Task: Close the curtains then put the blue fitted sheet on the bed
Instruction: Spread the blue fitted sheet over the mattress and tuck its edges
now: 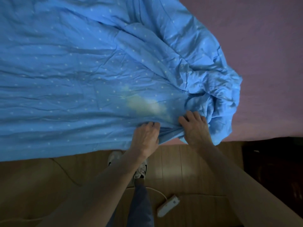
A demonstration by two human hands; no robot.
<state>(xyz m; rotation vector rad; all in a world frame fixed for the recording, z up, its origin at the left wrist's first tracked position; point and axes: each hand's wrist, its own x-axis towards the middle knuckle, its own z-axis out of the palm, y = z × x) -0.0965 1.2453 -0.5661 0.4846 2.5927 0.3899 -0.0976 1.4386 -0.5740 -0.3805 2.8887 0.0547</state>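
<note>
The blue fitted sheet with small pale dots lies spread over most of the bed, wrinkled, with a faded pale patch near its front edge. Its right end is bunched into a gathered heap, leaving the pink mattress bare on the right. My left hand grips a fold of the sheet at the bed's near edge, fingers curled into the cloth. My right hand grips the gathered fabric just to the right of it. The room is dim. No curtains are in view.
Wooden floor runs along the near side of the bed. A white power strip with its cable lies on the floor by my feet, which wear white shoes. A dark piece of furniture stands at the right.
</note>
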